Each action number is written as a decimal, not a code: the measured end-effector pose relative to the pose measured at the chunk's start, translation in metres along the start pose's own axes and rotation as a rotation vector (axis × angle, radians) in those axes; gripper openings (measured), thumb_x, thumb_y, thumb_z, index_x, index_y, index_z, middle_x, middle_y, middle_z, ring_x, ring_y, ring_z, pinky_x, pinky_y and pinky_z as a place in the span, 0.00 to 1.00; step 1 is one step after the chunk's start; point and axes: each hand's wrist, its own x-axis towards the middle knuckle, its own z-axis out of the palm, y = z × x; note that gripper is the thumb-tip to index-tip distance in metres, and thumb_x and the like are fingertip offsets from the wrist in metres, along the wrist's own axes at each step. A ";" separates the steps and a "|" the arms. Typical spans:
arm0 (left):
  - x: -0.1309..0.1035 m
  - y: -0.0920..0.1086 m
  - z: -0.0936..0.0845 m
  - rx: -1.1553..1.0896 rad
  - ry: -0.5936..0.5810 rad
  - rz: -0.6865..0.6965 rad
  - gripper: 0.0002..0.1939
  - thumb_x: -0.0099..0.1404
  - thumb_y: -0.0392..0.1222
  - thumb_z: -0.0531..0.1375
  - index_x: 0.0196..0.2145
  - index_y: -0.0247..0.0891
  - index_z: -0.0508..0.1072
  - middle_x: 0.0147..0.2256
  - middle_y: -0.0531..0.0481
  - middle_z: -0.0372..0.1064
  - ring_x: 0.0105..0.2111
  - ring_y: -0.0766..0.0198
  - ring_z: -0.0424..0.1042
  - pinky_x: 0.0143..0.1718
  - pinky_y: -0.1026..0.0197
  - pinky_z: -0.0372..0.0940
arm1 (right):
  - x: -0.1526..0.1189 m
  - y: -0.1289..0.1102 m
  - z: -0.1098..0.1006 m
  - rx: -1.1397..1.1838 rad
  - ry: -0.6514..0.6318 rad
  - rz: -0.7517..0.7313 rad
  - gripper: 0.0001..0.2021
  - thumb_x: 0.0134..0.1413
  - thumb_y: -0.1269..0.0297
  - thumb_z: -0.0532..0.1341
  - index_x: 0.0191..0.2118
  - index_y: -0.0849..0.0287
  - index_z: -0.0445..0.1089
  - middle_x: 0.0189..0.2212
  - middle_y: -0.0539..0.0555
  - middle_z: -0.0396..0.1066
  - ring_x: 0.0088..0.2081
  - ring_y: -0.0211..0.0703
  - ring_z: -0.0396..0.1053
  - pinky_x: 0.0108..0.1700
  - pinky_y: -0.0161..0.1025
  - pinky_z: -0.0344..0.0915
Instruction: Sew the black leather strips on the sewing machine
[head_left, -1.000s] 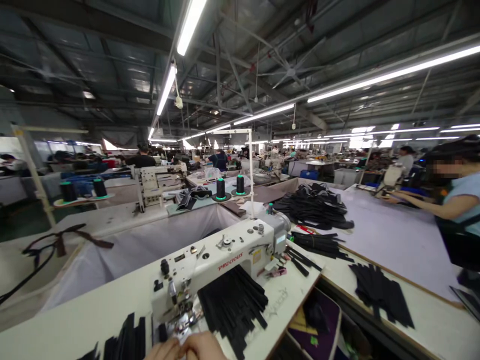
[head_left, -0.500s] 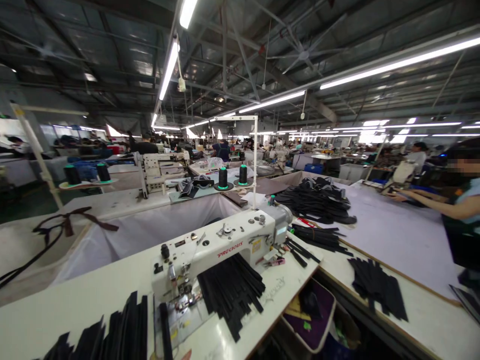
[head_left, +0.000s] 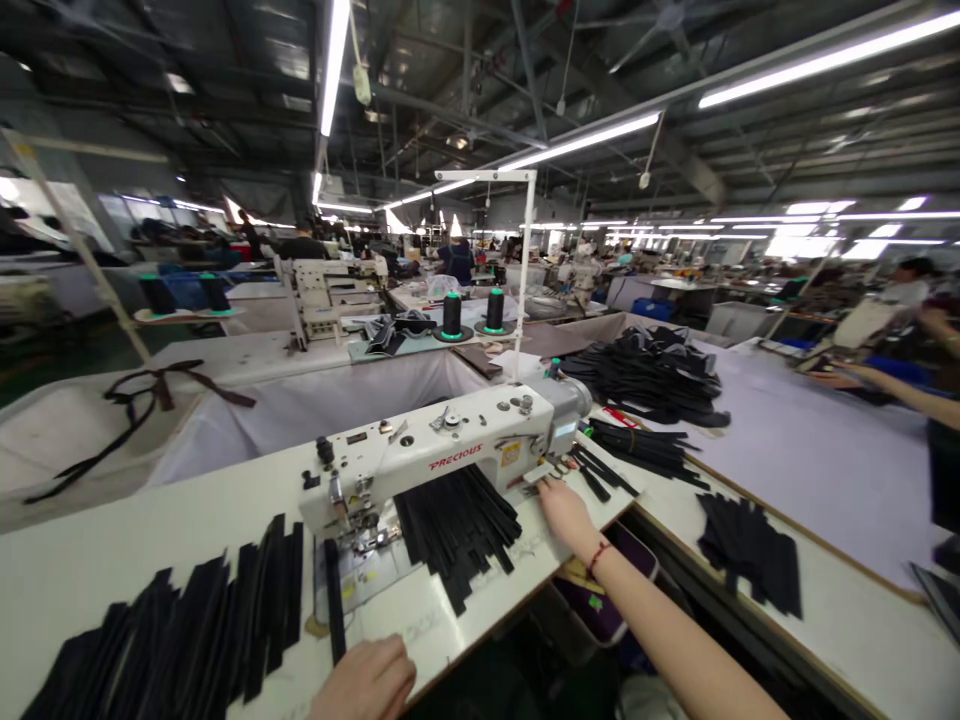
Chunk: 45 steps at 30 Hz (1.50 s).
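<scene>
My left hand (head_left: pixel 367 680) is at the table's front edge with its fingers curled. A narrow black fabric strip (head_left: pixel 334 600) lies beside the needle area and its near end meets this hand; whether the fingers grip it is hidden. My right hand (head_left: pixel 564 512) reaches to the base of the white sewing machine (head_left: pixel 465 440), fingers bunched at the spot where a small pink-handled tool lay. What they hold is covered. A fan of black strips (head_left: pixel 454 535) lies under the machine arm. More black strips (head_left: pixel 187 630) are spread in a row on the left.
A larger heap of black pieces (head_left: pixel 637 375) and a smaller bundle (head_left: pixel 750 555) lie on the right. An open bin (head_left: pixel 645 560) hangs below the table edge. Thread cones (head_left: pixel 451 318) stand behind the machine. At the far right a co-worker's arm (head_left: pixel 900 390) extends over the neighbouring table.
Both my hands have come into view, the right one reaching to the machine base over the pink-handled tool. The view has tilted down slightly and shifted left.
</scene>
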 end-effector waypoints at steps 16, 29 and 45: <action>0.005 0.013 -0.026 -0.007 0.022 -0.348 0.10 0.69 0.33 0.52 0.34 0.41 0.72 0.31 0.49 0.71 0.32 0.60 0.72 0.33 0.61 0.63 | -0.069 -0.014 0.020 0.335 0.000 -0.074 0.19 0.66 0.60 0.42 0.49 0.55 0.68 0.42 0.59 0.76 0.43 0.50 0.76 0.44 0.42 0.69; 0.019 0.013 -0.050 -0.051 0.021 -0.397 0.11 0.71 0.39 0.53 0.34 0.41 0.74 0.31 0.49 0.71 0.33 0.60 0.72 0.34 0.61 0.64 | -0.096 -0.190 0.000 0.517 -0.216 -0.308 0.07 0.62 0.59 0.60 0.38 0.55 0.73 0.31 0.52 0.74 0.31 0.44 0.71 0.33 0.34 0.57; -0.004 -0.051 -0.036 -0.590 0.492 -1.141 0.19 0.56 0.55 0.62 0.33 0.35 0.77 0.30 0.46 0.75 0.31 0.56 0.73 0.33 0.58 0.67 | -0.006 0.035 0.022 0.077 0.134 -0.080 0.16 0.57 0.60 0.52 0.44 0.60 0.72 0.42 0.65 0.74 0.40 0.54 0.74 0.42 0.46 0.69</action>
